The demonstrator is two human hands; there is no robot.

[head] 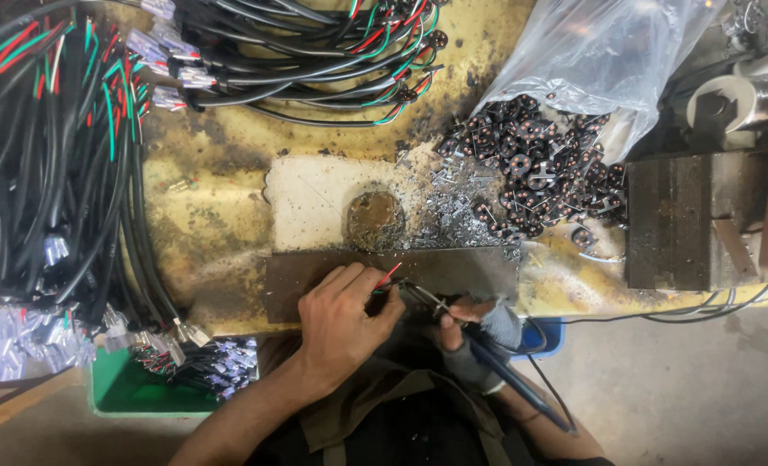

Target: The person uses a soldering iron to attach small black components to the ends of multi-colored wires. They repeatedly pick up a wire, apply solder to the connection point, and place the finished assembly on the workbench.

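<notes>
Seen from above at the near edge of a stained yellow workbench (220, 198): left hand (342, 315) curled shut, pinching thin red and green wire ends (389, 278); right hand (474, 332), in a grey fingerless glove, closed around a slim soldering iron (487, 362), tip touching the wires. Far right, small round black parts (535, 164) spilling from a clear plastic bag (608, 52). Left, black cable bundles (56, 173).

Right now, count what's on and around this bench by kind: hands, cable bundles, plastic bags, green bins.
Hands: 2, the left hand pinching thin wires, the right hand holding a soldering iron
Cable bundles: 2, left bundle, top bundle
Plastic bags: 1
Green bins: 1
Total: 6
</notes>
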